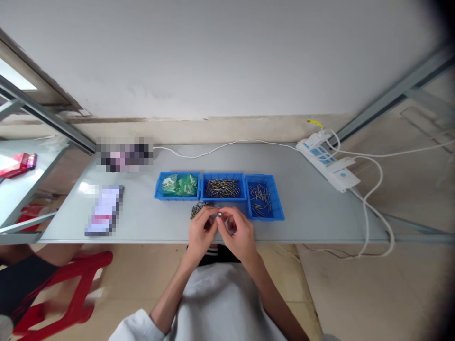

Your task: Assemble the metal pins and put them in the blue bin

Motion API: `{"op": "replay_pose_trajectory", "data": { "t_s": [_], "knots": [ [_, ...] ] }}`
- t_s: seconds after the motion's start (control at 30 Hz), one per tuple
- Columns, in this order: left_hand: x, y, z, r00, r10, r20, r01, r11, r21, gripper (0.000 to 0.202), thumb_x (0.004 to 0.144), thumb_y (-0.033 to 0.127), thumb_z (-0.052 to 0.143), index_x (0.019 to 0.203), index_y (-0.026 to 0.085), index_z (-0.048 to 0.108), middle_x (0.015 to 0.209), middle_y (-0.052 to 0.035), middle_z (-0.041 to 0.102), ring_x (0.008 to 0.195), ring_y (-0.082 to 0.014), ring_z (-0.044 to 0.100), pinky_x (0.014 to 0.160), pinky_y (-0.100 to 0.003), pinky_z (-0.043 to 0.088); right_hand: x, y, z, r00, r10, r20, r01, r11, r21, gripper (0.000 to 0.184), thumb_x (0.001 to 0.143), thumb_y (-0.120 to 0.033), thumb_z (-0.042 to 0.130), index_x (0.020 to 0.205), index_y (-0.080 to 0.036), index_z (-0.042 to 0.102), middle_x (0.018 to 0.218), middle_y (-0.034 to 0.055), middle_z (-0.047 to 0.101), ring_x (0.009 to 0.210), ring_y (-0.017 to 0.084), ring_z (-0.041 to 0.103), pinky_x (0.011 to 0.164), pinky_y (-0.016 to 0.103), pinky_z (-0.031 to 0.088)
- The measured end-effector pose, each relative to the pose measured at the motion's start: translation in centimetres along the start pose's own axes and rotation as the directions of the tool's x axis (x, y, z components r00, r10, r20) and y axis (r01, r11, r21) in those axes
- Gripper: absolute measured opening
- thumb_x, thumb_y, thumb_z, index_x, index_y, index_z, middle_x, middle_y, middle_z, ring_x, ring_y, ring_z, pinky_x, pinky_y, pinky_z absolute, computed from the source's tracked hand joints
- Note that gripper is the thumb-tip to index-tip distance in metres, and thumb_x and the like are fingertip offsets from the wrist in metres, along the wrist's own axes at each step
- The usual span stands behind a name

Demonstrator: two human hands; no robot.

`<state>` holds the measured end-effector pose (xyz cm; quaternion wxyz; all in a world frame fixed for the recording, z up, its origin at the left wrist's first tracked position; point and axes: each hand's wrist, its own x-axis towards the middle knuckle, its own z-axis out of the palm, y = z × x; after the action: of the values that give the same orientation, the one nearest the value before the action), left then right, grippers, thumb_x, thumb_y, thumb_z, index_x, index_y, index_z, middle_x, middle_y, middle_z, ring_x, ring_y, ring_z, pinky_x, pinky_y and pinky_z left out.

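Note:
My left hand and my right hand meet at the table's front edge, fingers pinched together. Between their fingertips shows a small white piece; most of it is hidden, so I cannot tell its kind. Just behind my left fingers lies a loose heap of thin metal pins on the table. Beyond my hands stand three blue bins. The left bin holds small white and translucent pieces on something green. Many brass-coloured pins fill the middle bin, while the right bin contains scattered silver pins.
On the grey table, a phone lies left and a blurred-out object sits behind it. A white power strip with cables is at right. Left, a person's leg is by a red stool.

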<state>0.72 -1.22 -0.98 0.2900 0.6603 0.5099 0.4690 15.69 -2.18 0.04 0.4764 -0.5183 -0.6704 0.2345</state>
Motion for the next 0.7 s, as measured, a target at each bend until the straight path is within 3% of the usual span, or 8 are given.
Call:
{"op": "replay_pose_trajectory", "data": {
  "t_s": [0.1,0.4,0.7],
  "knots": [
    [0.04,-0.24,0.07,1.0,0.0,0.011,0.0,1.0,-0.003,0.016,0.1,0.021,0.066,0.108,0.023,0.079,0.102,-0.0069,0.082,0.082,-0.0195,0.075,0.074,-0.028,0.058,-0.57,0.67,0.52,1.0,0.02,-0.025,-0.019,1.0,0.022,0.018,0.106,-0.031,0.062,0.123,-0.024,0.066,0.089,0.0013,0.074,0.061,0.014,0.06,0.063,0.028,0.055],
    [0.2,-0.22,-0.14,0.995,-0.1,0.004,0.1,0.995,-0.023,0.017,0.095,0.02,0.07,0.104,0.021,0.084,0.083,-0.0022,0.082,0.06,-0.0136,0.067,0.064,-0.024,0.056,-0.63,0.86,0.9,0.994,0.014,-0.105,-0.012,1.0,0.022,0.012,0.106,-0.027,0.064,0.115,-0.022,0.069,0.084,0.0004,0.074,0.057,0.012,0.058,0.061,0.025,0.054],
    [0.19,-0.17,-0.18,0.995,-0.102,0.008,0.102,0.993,-0.052,0.018,0.094,0.02,0.068,0.103,0.019,0.084,0.079,-0.0009,0.08,0.06,-0.0118,0.065,0.062,-0.021,0.054,-0.34,1.14,0.86,0.988,-0.066,-0.136,0.073,0.996,0.05,0.008,0.106,-0.023,0.066,0.11,-0.023,0.073,0.082,-0.0002,0.073,0.058,0.011,0.058,0.06,0.024,0.053]
  ]
}}
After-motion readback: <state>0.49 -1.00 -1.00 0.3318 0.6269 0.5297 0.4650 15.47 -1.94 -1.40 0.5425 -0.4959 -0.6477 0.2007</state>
